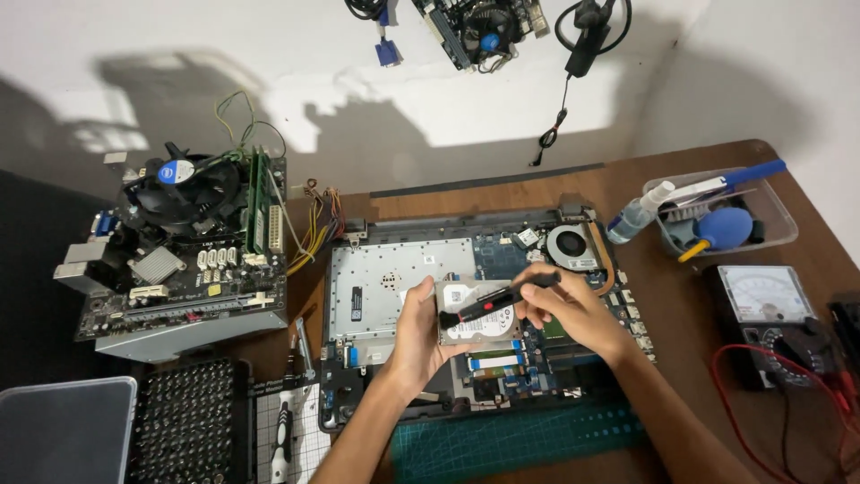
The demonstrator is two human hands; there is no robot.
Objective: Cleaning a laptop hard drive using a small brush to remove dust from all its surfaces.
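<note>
My left hand (417,333) holds a small silver hard drive (484,324) by its left edge, above an opened laptop (394,278) with its boards and fan exposed. In my right hand (566,309) is a black brush pen with a red band (498,299), its tip resting on the drive's left part. Both hands hover over the laptop's middle.
A desktop motherboard with a cooler fan (184,246) sits at the left. A screwdriver bit set (184,421) and a screwdriver (282,439) lie at the front left, a green cutting mat (520,435) in front. At the right stand a clear tub of cleaning tools (726,220) and an analog multimeter (770,318).
</note>
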